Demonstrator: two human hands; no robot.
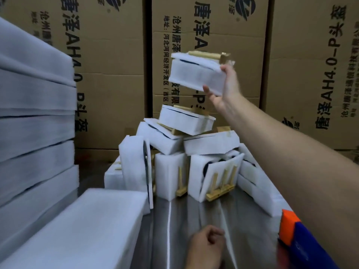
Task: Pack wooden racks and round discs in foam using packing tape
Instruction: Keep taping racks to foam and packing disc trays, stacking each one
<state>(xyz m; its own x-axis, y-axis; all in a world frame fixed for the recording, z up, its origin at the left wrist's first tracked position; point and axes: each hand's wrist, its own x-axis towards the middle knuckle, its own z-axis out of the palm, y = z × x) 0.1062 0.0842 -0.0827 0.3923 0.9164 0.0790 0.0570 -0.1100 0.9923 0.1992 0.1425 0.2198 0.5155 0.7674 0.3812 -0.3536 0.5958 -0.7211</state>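
Grasping a white foam-wrapped wooden-rack bundle (196, 76), the right grip (227, 88) holds it aloft above a heap of similar white foam bundles (194, 150) on the shiny steel worktop (213, 220); the left grip (207, 244) rests low on the worktop, loosely curled, holding nothing.

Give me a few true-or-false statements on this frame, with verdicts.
1. The right hand holds a white foam-wrapped bundle in the air above the pile of wrapped bundles. True.
2. The pile rests on a wooden floor. False: it rests on a shiny metal table.
3. Brown cardboard boxes with black print stand behind the pile. True.
4. The left hand grips the orange and blue plastic tool. False: the tool lies at the table's right side, with no hand on it.
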